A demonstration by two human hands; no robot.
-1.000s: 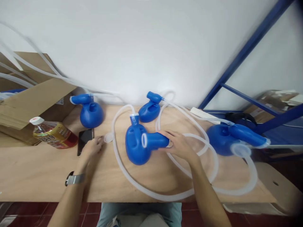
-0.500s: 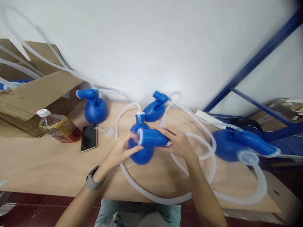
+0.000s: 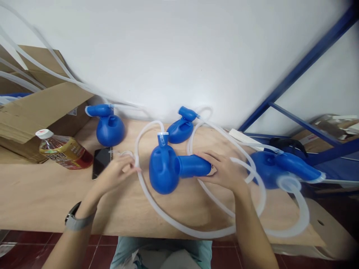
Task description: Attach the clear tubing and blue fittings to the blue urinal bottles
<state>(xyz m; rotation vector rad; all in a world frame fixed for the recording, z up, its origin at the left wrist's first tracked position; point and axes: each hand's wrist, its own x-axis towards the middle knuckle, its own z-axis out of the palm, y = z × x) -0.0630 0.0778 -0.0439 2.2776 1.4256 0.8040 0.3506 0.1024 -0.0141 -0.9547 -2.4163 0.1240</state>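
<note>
My right hand (image 3: 224, 170) grips a blue urinal funnel (image 3: 193, 166), a short bent tube. It lies level over the table, its wide end pointing left against or just in front of a round blue urinal bottle (image 3: 163, 175); I cannot tell whether they touch. A clear hose runs from the bottle's capped neck (image 3: 162, 139). To the left, my left hand (image 3: 120, 170) has its fingers curled over a small translucent cap (image 3: 126, 152), partly hidden beneath them. What those fingers hold, if anything, is hidden. The hose (image 3: 140, 177) passes close by its fingertips.
More blue urinal bottles with funnels stand at the back left (image 3: 110, 130), back middle (image 3: 181, 130) and right (image 3: 263, 170). A phone (image 3: 100, 162), a drink bottle (image 3: 66, 153) and an open cardboard box (image 3: 50, 112) are at left. A blue metal frame (image 3: 294, 71) rises at right.
My left hand has left the funnel's wide end and moved left to the cap. My right hand has shifted the funnel rightward, uncovering the bottle. The white rim at the funnel's end no longer shows.
</note>
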